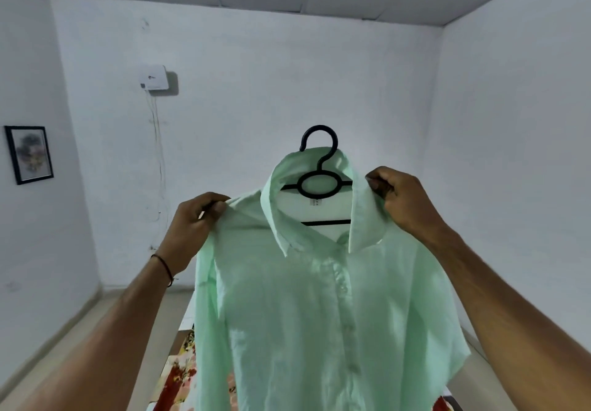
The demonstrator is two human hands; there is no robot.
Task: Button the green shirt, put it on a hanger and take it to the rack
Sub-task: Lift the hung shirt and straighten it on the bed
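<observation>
With forearms [105,330] raised, pinches green shirt [303,314] shoulder in left hand [192,228], collar in right hand [403,199]; hanger [319,183] hook upright between, nearer right.

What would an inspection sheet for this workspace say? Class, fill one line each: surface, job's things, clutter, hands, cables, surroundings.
Surface: patterned red-and-yellow cloth below the green shirt; what bears it is hidden.
Job's things: green shirt on black hanger, held up, placket looks closed; rack not seen.
Clutter: nothing seen.
Grippers: left hand pinches one shoulder seam; right hand grips the other side by the collar.
Cables: thin wires hang from a white wall box.
Surroundings: white walls, framed picture on the left wall.
</observation>
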